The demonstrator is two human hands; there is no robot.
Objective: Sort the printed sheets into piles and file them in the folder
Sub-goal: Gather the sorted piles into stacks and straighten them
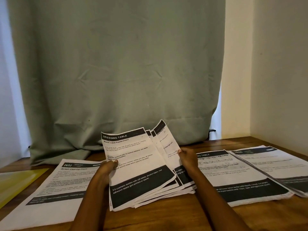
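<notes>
A fanned stack of printed sheets (pixel 141 165) stands tilted up from the wooden table (pixel 166 217) at the centre, its top sheet headed "DRESSING TABLE". My left hand (pixel 106 169) grips the stack's left edge, thumb on the front sheet. My right hand (pixel 187 158) pinches the right edge of the rear sheets. A printed sheet (pixel 55 185) headed "2652" lies flat to the left. Two piles lie flat on the right: one pile (pixel 233 174) beside my right forearm, another pile (pixel 276 165) at the far right. A yellow folder (pixel 16 182) lies at the table's left edge.
A grey-green curtain (pixel 116 72) hangs behind the table and bunches on its back edge. A cream wall (pixel 280 67) closes the right side. Bare wood shows along the table's front edge.
</notes>
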